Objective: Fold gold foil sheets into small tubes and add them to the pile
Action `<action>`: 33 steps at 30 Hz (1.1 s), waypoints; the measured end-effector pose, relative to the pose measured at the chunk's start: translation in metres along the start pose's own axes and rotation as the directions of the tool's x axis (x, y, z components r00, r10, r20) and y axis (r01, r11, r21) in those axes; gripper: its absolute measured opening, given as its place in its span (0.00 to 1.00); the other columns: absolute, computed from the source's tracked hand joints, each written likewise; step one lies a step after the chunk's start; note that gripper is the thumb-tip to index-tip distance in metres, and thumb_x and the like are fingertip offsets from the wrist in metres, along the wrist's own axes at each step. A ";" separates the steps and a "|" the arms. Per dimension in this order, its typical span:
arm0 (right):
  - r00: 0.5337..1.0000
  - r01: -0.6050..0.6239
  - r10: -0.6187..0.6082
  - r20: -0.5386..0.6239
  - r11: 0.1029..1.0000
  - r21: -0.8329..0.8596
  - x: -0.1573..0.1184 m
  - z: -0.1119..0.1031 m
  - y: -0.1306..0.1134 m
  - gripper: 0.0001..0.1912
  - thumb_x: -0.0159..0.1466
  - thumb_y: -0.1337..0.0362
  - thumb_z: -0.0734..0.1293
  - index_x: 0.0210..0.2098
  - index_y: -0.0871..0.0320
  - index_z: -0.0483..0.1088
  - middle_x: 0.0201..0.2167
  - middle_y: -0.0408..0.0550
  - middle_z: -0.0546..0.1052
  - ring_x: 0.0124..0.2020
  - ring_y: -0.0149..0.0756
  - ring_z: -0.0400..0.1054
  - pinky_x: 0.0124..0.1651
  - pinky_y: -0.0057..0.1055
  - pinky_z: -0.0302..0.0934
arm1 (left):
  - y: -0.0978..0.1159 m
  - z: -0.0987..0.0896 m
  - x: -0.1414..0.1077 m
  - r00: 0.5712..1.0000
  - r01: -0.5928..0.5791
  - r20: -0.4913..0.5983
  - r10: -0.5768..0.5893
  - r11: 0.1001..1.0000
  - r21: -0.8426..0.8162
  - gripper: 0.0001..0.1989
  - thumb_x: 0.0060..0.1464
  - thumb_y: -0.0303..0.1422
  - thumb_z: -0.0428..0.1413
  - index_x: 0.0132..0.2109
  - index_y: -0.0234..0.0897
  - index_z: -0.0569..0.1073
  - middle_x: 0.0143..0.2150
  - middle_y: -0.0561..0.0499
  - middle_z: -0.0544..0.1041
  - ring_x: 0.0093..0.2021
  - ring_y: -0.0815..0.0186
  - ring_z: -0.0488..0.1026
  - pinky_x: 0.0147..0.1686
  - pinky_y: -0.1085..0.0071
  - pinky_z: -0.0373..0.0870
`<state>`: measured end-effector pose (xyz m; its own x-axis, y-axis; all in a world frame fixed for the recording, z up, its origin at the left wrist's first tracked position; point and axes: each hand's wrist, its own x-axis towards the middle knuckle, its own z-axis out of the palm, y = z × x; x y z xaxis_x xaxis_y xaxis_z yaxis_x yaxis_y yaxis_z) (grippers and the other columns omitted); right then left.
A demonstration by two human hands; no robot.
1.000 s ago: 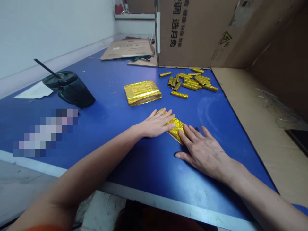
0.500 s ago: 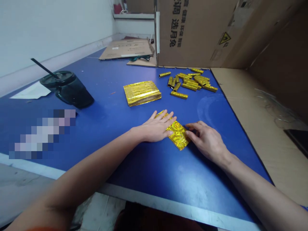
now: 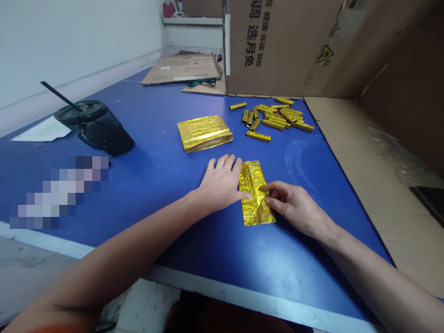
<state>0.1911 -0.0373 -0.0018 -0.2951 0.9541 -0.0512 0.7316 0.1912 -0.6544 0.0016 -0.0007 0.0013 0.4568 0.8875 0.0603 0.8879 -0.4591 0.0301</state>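
Head view: I note my left hand (image 3: pixel 220 182) lying flat on the blue table (image 3: pixel 194 240), fingers close together, thumb tip on the left edge of the gold foil sheet (image 3: pixel 255 194). My right hand (image 3: pixel 296 208) pinches the sheet's right edge between thumb and forefinger. The sheet lies partly folded between both hands.
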 end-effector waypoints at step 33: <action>0.706 0.447 -0.556 -0.439 0.831 -0.332 0.003 -0.012 0.011 0.15 0.55 0.72 0.62 0.42 0.57 0.64 0.47 0.56 0.71 0.51 0.42 0.63 0.52 0.43 0.58 | 0.005 -0.009 -0.003 0.790 -0.366 -0.495 0.363 0.926 0.095 0.09 0.55 0.25 0.42 0.33 0.34 0.66 0.30 0.48 0.69 0.33 0.63 0.64 0.37 0.66 0.61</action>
<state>0.2053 -0.0298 -0.0003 -0.3452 0.6688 0.6584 0.6797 0.6619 -0.3161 0.0044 -0.0060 0.0098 0.6559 0.5147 0.5521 0.6601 -0.7459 -0.0888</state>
